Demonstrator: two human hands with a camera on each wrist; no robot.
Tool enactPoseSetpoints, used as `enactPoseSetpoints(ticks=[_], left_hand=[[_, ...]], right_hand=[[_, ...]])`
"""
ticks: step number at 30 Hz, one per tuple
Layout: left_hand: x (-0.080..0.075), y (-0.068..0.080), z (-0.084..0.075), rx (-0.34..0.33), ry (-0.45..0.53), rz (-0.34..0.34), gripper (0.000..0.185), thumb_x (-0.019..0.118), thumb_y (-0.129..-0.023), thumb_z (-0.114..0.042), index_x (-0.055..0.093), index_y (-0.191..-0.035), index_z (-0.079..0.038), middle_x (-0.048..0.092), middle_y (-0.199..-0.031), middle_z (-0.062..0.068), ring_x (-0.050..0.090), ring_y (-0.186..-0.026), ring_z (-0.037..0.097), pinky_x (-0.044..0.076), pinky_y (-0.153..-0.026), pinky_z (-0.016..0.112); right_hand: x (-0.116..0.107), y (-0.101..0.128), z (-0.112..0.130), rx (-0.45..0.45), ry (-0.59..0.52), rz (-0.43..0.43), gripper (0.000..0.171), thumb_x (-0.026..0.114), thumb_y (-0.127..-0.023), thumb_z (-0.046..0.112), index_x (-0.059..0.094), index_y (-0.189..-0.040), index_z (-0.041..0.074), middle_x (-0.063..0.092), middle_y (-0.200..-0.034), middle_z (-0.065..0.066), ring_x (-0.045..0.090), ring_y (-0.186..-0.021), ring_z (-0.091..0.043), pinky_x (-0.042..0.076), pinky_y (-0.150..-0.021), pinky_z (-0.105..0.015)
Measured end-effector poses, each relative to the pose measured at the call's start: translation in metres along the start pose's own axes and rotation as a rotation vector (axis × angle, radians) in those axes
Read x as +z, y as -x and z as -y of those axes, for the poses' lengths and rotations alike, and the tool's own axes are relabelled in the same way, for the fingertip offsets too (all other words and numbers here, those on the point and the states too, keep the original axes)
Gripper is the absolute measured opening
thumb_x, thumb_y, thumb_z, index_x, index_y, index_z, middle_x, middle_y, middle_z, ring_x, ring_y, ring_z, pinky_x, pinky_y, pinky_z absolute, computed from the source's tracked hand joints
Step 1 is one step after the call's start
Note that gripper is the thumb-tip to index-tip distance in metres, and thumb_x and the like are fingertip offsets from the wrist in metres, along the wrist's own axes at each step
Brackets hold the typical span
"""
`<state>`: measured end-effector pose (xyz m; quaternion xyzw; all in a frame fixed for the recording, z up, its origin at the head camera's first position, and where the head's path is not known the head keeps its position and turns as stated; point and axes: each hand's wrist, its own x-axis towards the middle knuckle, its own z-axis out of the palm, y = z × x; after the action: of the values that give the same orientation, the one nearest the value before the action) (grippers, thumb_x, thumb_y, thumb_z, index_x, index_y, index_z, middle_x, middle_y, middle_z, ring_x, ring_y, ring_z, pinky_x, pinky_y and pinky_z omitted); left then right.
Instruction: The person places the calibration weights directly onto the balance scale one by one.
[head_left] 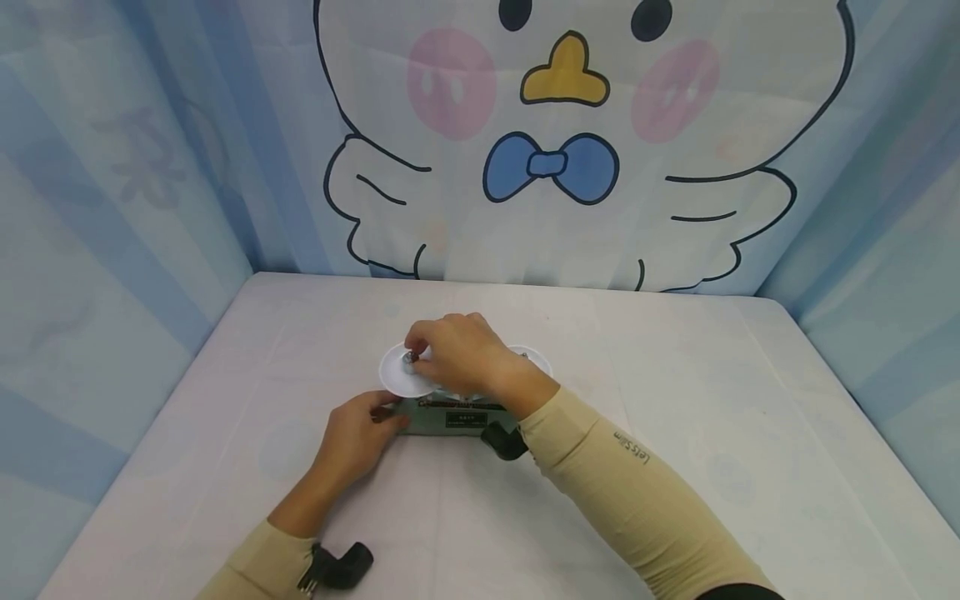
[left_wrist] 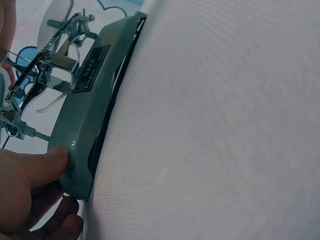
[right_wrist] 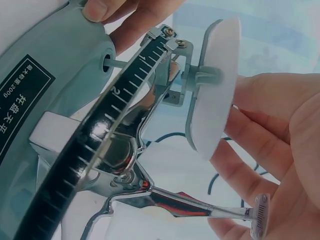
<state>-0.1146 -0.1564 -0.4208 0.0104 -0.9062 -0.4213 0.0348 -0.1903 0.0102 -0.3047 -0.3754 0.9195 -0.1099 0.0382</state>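
A green pan balance stands on the table, its ruled beam and pointer scale showing in the right wrist view. My left hand grips the left end of its base, thumb on the front face and fingers curled behind and under. Over the left white pan, my right hand pinches a small shiny metal weight between thumb and forefinger. From the right wrist, that pan hides the fingertips and the weight. Behind the right hand, the other white pan is partly covered.
White cloth covers the table around the balance. A printed curtain hangs along the back edge, with blue curtains at the sides. Black wrist cameras stick out below both forearms.
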Motion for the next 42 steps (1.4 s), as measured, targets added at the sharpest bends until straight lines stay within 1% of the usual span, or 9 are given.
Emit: enactPoseSetpoints(ticks=[6,8,11,15,18,23,28,36,42], left_hand=[[0.000,-0.001,0.000,0.004,-0.013,0.001,0.036,0.076,-0.088,-0.011,0.068,-0.121,0.002,0.069,-0.120,0.016,0.067,-0.106,0.033,0.056,-0.090,0.050],[0.001,0.000,0.000,0.001,-0.019,0.000,0.036,0.075,-0.089,-0.011,0.067,-0.122,0.002,0.068,-0.120,0.016,0.067,-0.106,0.033,0.055,-0.090,0.050],[0.001,0.000,-0.001,-0.007,-0.023,-0.001,0.036,0.075,-0.089,-0.011,0.067,-0.122,0.002,0.068,-0.121,0.017,0.066,-0.107,0.034,0.055,-0.091,0.051],[0.003,0.001,-0.001,-0.015,-0.020,0.000,0.037,0.075,-0.089,-0.011,0.067,-0.123,0.001,0.068,-0.122,0.017,0.066,-0.108,0.034,0.055,-0.091,0.051],[0.003,0.001,-0.001,-0.012,-0.015,-0.005,0.037,0.075,-0.088,-0.010,0.067,-0.122,0.002,0.068,-0.122,0.017,0.066,-0.108,0.034,0.055,-0.091,0.050],[0.001,0.001,-0.001,-0.020,-0.015,-0.004,0.037,0.075,-0.088,-0.010,0.066,-0.122,0.002,0.067,-0.122,0.018,0.066,-0.108,0.035,0.055,-0.091,0.050],[0.000,0.001,0.000,-0.030,-0.017,-0.001,0.038,0.074,-0.088,-0.011,0.066,-0.123,0.002,0.067,-0.123,0.018,0.065,-0.109,0.035,0.055,-0.091,0.050],[-0.002,0.000,0.002,-0.032,-0.027,0.006,0.038,0.074,-0.089,-0.012,0.066,-0.123,0.002,0.067,-0.122,0.018,0.065,-0.108,0.035,0.055,-0.090,0.050],[-0.004,0.000,0.003,-0.038,-0.050,0.018,0.039,0.075,-0.088,-0.014,0.066,-0.122,0.002,0.068,-0.122,0.018,0.065,-0.108,0.035,0.055,-0.090,0.051]], right_hand=[[-0.002,0.001,-0.002,0.007,-0.017,-0.005,0.029,0.067,-0.096,0.027,0.068,-0.124,0.018,0.072,-0.116,0.005,0.062,-0.102,-0.018,0.047,-0.089,-0.036],[-0.004,0.004,-0.003,0.016,-0.040,-0.013,0.031,0.067,-0.096,0.028,0.068,-0.125,0.017,0.071,-0.117,0.004,0.062,-0.102,-0.018,0.048,-0.090,-0.036],[-0.010,0.012,-0.007,0.033,-0.137,-0.041,0.033,0.069,-0.096,0.027,0.067,-0.126,0.014,0.070,-0.118,0.001,0.061,-0.105,-0.019,0.050,-0.092,-0.034],[-0.019,0.030,-0.017,0.050,-0.302,-0.110,0.034,0.071,-0.094,0.024,0.066,-0.125,0.011,0.069,-0.119,-0.001,0.061,-0.109,-0.019,0.055,-0.090,-0.033],[-0.026,0.045,-0.025,0.057,-0.355,-0.170,0.036,0.072,-0.094,0.024,0.066,-0.126,0.010,0.068,-0.120,-0.001,0.060,-0.109,-0.018,0.056,-0.089,-0.035],[-0.032,0.070,-0.037,0.064,-0.328,-0.256,0.039,0.072,-0.093,0.026,0.065,-0.128,0.010,0.068,-0.122,-0.004,0.061,-0.110,-0.021,0.054,-0.093,-0.043],[-0.028,0.089,-0.047,0.091,-0.322,-0.299,0.042,0.073,-0.092,0.026,0.065,-0.129,0.009,0.068,-0.123,-0.004,0.061,-0.112,-0.026,0.053,-0.094,-0.046],[-0.017,0.108,-0.057,0.135,-0.337,-0.324,0.044,0.073,-0.092,0.026,0.064,-0.131,0.008,0.068,-0.122,-0.008,0.061,-0.112,-0.031,0.053,-0.094,-0.051],[-0.010,0.120,-0.064,0.158,-0.329,-0.337,0.046,0.074,-0.091,0.026,0.063,-0.132,0.008,0.067,-0.123,-0.009,0.061,-0.113,-0.031,0.052,-0.096,-0.053]])
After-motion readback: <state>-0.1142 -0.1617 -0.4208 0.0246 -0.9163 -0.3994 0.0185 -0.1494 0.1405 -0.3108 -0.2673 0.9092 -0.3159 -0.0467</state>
